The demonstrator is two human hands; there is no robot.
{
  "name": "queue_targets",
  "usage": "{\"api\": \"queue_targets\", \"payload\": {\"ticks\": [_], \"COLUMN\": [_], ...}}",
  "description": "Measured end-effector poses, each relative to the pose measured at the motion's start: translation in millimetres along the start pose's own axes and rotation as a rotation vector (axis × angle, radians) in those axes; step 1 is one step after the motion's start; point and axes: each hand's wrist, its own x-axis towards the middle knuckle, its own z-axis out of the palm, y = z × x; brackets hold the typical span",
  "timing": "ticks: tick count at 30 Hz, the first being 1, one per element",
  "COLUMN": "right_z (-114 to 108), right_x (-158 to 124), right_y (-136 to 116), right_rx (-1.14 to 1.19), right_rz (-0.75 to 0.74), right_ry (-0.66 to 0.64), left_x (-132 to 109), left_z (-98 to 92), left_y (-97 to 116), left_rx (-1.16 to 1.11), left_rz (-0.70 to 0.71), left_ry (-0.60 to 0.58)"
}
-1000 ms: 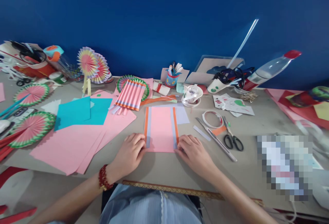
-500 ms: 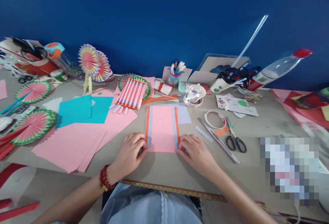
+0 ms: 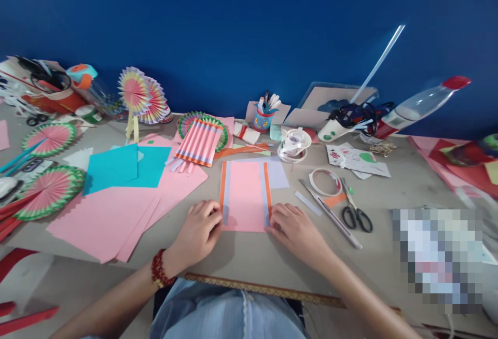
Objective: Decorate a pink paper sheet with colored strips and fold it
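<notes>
A pink sheet of paper (image 3: pixel 246 194) lies flat before me, with a lavender and an orange strip along each of its left and right edges. My left hand (image 3: pixel 202 225) has its fingers curled in and closed at the sheet's lower left corner. At the lower right corner, my right hand (image 3: pixel 293 227) grips the edge in the same way. The fingertips of both hands are partly hidden. Under the sheet's upper right side pokes out a lavender paper (image 3: pixel 279 173). A pleated pink paper with striped ends (image 3: pixel 200 142) rests behind, to the left.
To the right lie a paper knife (image 3: pixel 334 217), scissors (image 3: pixel 356 209), a tape roll (image 3: pixel 325 181) and a lavender strip (image 3: pixel 308 203). Pink sheets (image 3: pixel 105 220) and blue sheets (image 3: pixel 150 173) spread leftward. Folded rosettes (image 3: pixel 52 191), a pen cup (image 3: pixel 263 119) and a bottle (image 3: pixel 424 103) stand around.
Almost nothing differs. Both hands stay at the pink sheet's lower corners, and the view has shifted very slightly.
</notes>
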Motion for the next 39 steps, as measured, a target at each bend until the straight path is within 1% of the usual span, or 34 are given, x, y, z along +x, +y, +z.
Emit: {"api": "queue_targets", "payload": {"ticks": [5,9,13,19,25,33,39], "right_z": [2.2,2.7,2.0,5.5,5.6,6.4,5.9], "right_x": [-1.2,-3.2,-5.1,-7.5,-5.4,-1.9,-1.1], "right_y": [1.0,4.1,6.0,3.6,1.1,6.9,5.8], "right_rx": [0.055,0.142,0.221,0.188,0.167,0.161,0.201], "right_rz": [0.018,0.003,-0.033,0.017,0.044,0.016,0.033], "right_ry": [0.012,0.039,0.034,0.078,0.072,0.054,0.052], "left_x": [-2.5,-2.6,-1.0,-0.2,0.3,3.2,2.9], "left_z": [2.6,-2.6,-6.9,-5.6,-1.9,-3.4,-4.7], "left_y": [-3.0,-4.9,-7.3,-7.2,-4.6,-0.4,0.9], "left_rx": [-0.01,-0.039,-0.071,-0.071,-0.051,-0.008,-0.01], "left_rz": [-0.01,0.026,0.075,0.058,0.039,0.031,0.01], "left_ry": [0.006,-0.009,-0.028,-0.017,0.026,0.046,0.031]}}
